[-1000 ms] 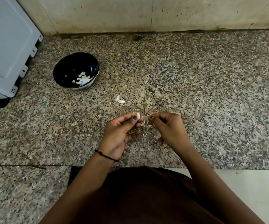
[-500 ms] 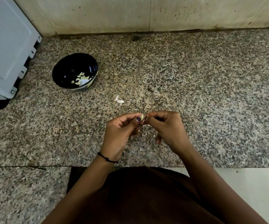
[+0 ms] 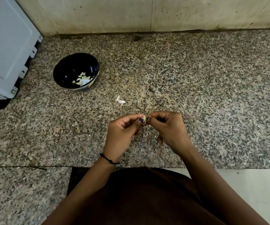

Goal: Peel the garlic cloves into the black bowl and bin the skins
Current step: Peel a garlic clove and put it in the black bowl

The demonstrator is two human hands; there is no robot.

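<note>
Above the tabletop [image 3: 212, 95], left hand [image 3: 121, 135] and right hand [image 3: 168, 129] both pinch the garlic clove [image 3: 144, 118]; best peel gently, in small pulls.

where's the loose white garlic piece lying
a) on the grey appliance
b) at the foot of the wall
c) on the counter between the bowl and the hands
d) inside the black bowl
c: the white garlic piece lies on the granite counter, apart from the black bowl up-left of it and from the left hand and right hand below it, which pinch a garlic clove.
</note>
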